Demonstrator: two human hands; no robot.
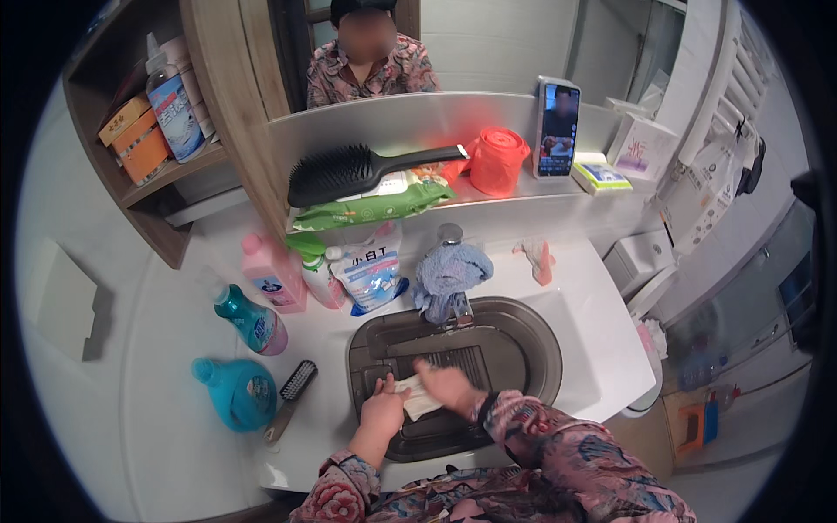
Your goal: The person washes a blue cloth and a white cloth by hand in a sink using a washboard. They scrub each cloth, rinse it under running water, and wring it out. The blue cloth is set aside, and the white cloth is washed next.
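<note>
A folded cream-white cloth (418,399) lies on the ridged washboard (472,359) built into a dark translucent plastic basin (523,366). My left hand (382,415) holds the cloth's left end, fingers pointing away from me. At the other end, my right hand (451,389) grips the fabric with bent fingers, slightly blurred. The basin sits in a white washbasin counter (592,333). Behind it, a blue towel (454,271) is draped over the faucet (463,310).
To the left stand a blue detergent bottle (239,395), a teal-capped bottle (252,323), a pink bottle (278,281) and a detergent pouch (373,271). A scrub brush (291,402) lies nearby. A shelf above carries a black hairbrush (346,173), a red bag roll (499,163) and a phone (556,131).
</note>
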